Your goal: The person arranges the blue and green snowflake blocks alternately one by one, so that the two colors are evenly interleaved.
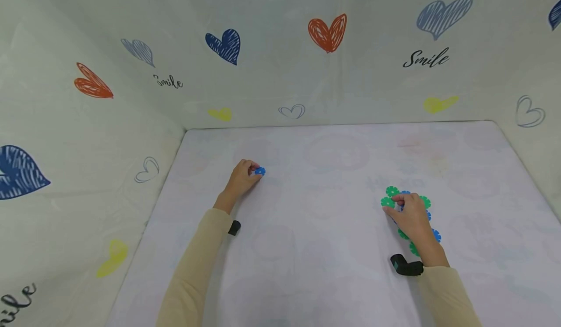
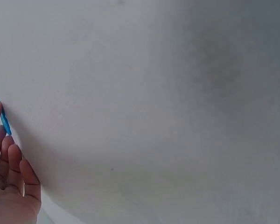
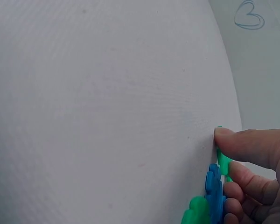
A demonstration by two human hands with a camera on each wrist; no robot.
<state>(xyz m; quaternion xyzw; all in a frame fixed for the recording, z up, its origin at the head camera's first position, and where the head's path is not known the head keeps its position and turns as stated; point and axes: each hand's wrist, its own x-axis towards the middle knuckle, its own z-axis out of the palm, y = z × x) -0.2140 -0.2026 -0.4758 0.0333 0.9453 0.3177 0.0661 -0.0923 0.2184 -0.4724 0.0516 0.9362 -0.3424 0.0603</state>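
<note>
Left hand (image 1: 240,178) pinches blue disc (image 1: 260,171), left of centre. Right hand (image 1: 413,218) pinches green disc (image 1: 387,202), right side, hiding part of green-and-blue cluster (image 1: 403,235). Black wrist device (image 1: 405,267) lower right

Pale walls (image 1: 271,78) printed with hearts (image 1: 225,47) and "Smile" lettering (image 1: 426,58) hem a white tabletop (image 1: 324,268) into a booth-like space.
</note>
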